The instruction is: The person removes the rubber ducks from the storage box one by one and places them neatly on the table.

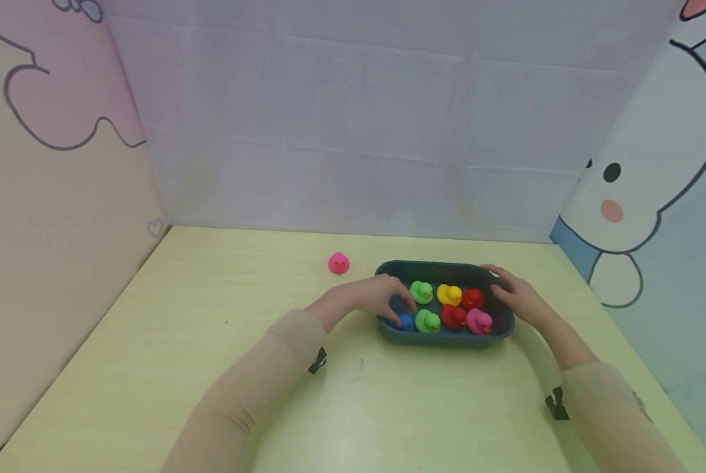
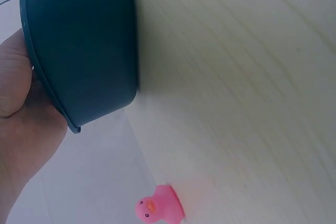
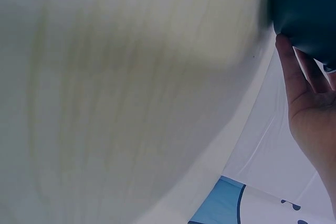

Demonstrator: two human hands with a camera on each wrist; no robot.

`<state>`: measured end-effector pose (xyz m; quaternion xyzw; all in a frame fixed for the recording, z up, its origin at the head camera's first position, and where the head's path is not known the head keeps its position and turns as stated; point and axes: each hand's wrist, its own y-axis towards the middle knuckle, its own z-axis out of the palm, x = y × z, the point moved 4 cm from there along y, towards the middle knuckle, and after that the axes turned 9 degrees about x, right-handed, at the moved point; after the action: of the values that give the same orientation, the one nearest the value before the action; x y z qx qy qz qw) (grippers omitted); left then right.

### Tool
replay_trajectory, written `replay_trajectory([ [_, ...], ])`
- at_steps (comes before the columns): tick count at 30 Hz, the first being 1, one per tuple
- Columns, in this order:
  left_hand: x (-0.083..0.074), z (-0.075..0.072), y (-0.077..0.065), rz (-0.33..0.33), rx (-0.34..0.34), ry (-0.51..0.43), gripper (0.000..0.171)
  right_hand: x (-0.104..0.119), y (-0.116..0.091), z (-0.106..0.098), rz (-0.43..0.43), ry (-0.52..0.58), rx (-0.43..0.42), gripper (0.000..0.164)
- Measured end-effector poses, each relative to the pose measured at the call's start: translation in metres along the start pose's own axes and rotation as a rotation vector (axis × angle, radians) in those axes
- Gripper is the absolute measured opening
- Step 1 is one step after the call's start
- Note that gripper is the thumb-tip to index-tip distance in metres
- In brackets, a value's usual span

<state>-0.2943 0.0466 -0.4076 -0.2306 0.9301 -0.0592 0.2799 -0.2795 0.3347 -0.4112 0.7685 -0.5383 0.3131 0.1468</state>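
A dark teal tray holds several rubber ducks. At its left end my left hand reaches over the rim, thumb and fingers curled around a small blue rubber duck that is partly hidden. Beside that lie two green ducks, a yellow duck, two red ducks and a pink duck. My right hand grips the tray's right end, thumb over the rim; in the right wrist view its fingers lie along the outer wall.
Another pink duck sits on the pale yellow table, behind and left of the tray. A pale back wall and printed side panels border the table.
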Motion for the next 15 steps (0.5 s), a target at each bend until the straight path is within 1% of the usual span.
replay_trajectory([
  [5,-0.0018,-0.0001,0.0011,0.022,0.001,0.017,0.033,-0.0002,-0.0005,-0.0001,0.004,0.0,-0.001,0.048],
  [15,-0.0009,0.0013,0.0019,0.012,-0.007,0.033,0.028,-0.0002,0.0,-0.0004,-0.009,-0.005,-0.013,0.048],
])
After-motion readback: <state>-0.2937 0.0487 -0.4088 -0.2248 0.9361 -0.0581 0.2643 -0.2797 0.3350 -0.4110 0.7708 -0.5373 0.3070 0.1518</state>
